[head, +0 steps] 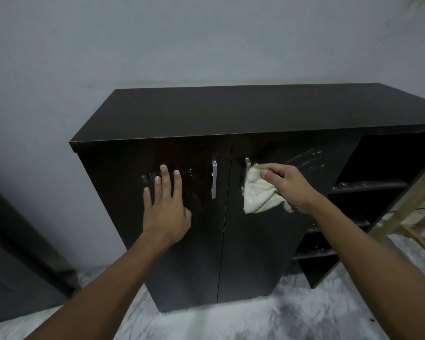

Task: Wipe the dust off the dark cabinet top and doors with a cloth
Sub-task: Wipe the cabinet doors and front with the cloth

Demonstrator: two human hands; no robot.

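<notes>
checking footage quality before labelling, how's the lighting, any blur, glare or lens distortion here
Head view: dim, flat lighting, so the dark cabinet shows little detail; faint sheen on the left door and right door picks out smears; wide-angle bending at the edges, the cabinet tapering downward; the floor looks soft; left hand, right hand and cloth fairly sharp.

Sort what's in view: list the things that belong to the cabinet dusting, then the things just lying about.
Part of the job:
- dark cabinet, top and both doors
- cloth, pressed on the right door by the right hand
- left hand, flat on the left door
- two silver handles

Not part of it:
- wooden frame at right
- dark panel at left
</notes>
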